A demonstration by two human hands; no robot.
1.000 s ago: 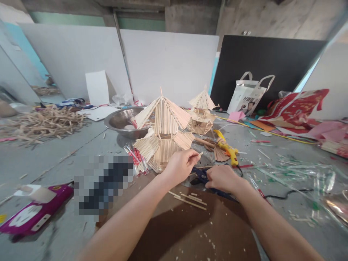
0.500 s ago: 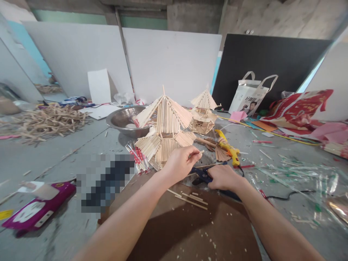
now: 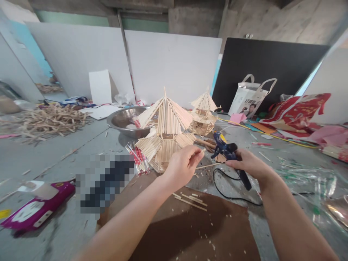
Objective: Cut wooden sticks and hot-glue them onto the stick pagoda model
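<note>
Right hand (image 3: 248,163): closed round blue glue gun (image 3: 227,152), now lifted off the floor, nozzle turned toward left hand; cord (image 3: 231,194) trailing below. Left hand (image 3: 182,165): pinching short wooden stick (image 3: 200,152) between thumb and fingertips, as before, just beside stick pagoda model (image 3: 164,132). Loose sticks (image 3: 190,200) on brown cardboard (image 3: 190,228). Gluing of stick apparently in hand.

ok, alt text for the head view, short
A person's right hand holds a dark blue corded glue gun raised off the floor, while the left hand pinches a short thin wooden stick beside a pale two-tier pagoda model of wooden sticks. Loose sticks lie on brown cardboard below.
</note>
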